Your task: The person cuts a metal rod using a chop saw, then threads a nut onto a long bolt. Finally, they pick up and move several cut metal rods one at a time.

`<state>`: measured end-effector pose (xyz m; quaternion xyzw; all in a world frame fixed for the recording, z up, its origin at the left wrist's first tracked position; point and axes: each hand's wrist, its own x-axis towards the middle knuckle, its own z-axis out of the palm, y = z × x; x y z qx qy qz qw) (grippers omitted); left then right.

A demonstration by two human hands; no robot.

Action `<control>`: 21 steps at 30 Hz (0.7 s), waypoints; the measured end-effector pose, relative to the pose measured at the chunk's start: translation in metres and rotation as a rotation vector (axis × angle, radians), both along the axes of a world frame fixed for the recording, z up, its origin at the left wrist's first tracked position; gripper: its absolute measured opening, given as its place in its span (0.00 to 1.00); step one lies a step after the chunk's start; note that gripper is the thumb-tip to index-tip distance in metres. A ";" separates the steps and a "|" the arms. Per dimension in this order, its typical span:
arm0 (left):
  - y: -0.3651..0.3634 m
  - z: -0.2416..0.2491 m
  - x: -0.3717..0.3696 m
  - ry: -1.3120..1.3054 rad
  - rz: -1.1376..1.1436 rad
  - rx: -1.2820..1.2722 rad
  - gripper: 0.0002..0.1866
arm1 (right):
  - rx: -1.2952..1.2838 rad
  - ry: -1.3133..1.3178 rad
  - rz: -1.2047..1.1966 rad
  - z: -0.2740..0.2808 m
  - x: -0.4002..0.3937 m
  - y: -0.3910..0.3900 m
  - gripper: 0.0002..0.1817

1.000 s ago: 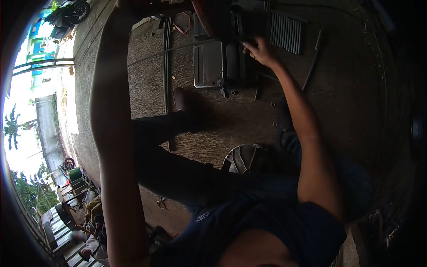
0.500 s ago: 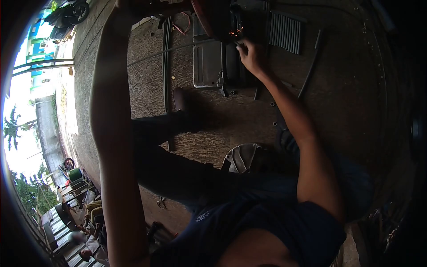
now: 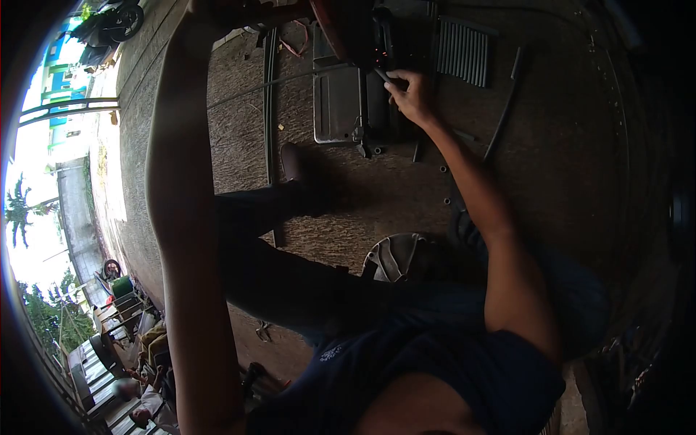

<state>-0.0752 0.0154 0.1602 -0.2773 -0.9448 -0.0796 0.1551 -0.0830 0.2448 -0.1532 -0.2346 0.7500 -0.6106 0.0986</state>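
At the top, my left hand (image 3: 206, 16) reaches to the handle side of a red cut-off saw (image 3: 328, 29) and appears closed on it, its fingers dark and partly cut off by the frame edge. My right hand (image 3: 415, 100) pinches the end of a short metal rod (image 3: 381, 74) close beside the saw. A few orange sparks glow just above that rod. From the left, a long thin rod (image 3: 283, 77) runs in to the saw. Beneath lies the saw's grey metal base (image 3: 333, 119); the blade itself is lost in shadow.
Several cut rods (image 3: 464, 54) lie side by side at upper right, with a longer bar (image 3: 505, 105) near them. A round metal casting (image 3: 397, 257) sits by my legs. Long bars (image 3: 271, 109) lie left of the base. A motorcycle (image 3: 119, 23) and people (image 3: 148, 406) are farther off.
The sparks have thinned to a few specks. My right hand has shifted slightly, and more of the short rod in its fingers now shows. My left arm looks unmoved.
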 end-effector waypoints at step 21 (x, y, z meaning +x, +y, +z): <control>-0.009 -0.003 -0.006 -0.199 -0.111 0.168 0.34 | -0.024 -0.142 -0.010 -0.004 0.010 -0.009 0.15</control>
